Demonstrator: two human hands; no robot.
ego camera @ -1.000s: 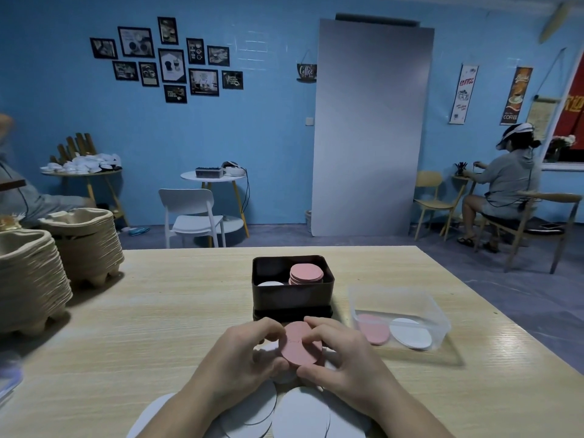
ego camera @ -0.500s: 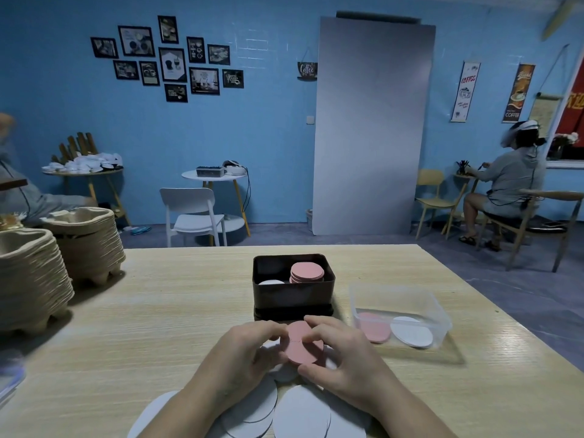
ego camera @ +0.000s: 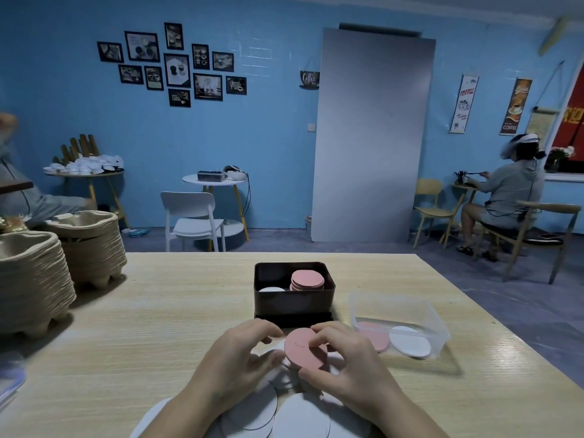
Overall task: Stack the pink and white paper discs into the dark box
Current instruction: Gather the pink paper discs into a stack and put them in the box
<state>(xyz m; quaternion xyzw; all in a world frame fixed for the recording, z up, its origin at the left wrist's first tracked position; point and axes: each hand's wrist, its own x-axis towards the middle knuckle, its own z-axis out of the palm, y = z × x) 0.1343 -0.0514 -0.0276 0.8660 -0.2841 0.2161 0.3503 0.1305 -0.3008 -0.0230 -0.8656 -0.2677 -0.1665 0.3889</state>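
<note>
Both hands on pink disc (ego camera: 302,348) just before dark box (ego camera: 294,306): right hand (ego camera: 347,365) fingers pinching its edge, left hand (ego camera: 235,358) fingers curled, touching rim. White discs (ego camera: 300,418) loose beneath.

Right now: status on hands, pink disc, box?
Left hand and right hand both pinching one pink disc above loose white discs. Dark box directly ahead, pink stack inside. Path clear.

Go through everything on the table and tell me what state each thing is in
dark box: open, partly filled
pink stack: in box, right side
white disc: in box, left
held pink disc: gripped by both hands
clear tub: open, two discs inside
loose white discs: piled on table
</note>
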